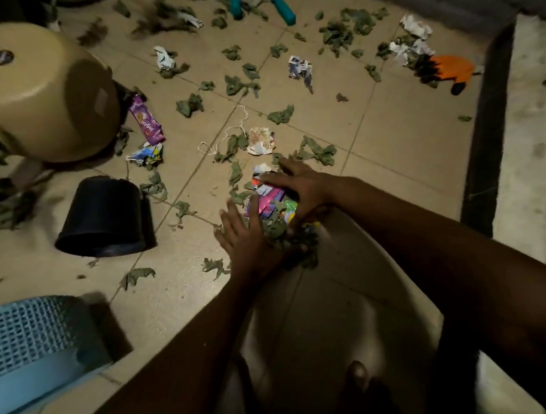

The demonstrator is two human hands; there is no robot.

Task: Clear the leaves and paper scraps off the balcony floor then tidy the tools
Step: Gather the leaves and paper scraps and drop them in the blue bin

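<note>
Left hand: my left hand is released, fingers straight and together, its inner side pressing against the near-left side of the heap
Right hand: my right hand is also unclenched, fingers spread flat over the far side of the heap and pressing on it; it grasps nothing
Heap: a heap of dry green leaves and coloured paper scraps sits on the beige tiled floor, squeezed between both hands
Near edge: the heap's near-right side touches a pale rounded surface under my forearms; I cannot tell what that is
Loose leaves: more crumpled green leaves lie scattered across the tiles, far and left of my hands
Paper: crumpled white printed paper scraps lie far off, and a purple snack wrapper lies to the left
String: a thin white string curls just beyond the heap
Tools: teal-handled tools lie at the far edge; an orange and black glove lies far right
Left side: an overturned beige plastic bucket, a black plastic pot tipped on its side, and a light blue mesh basket nearest
</note>
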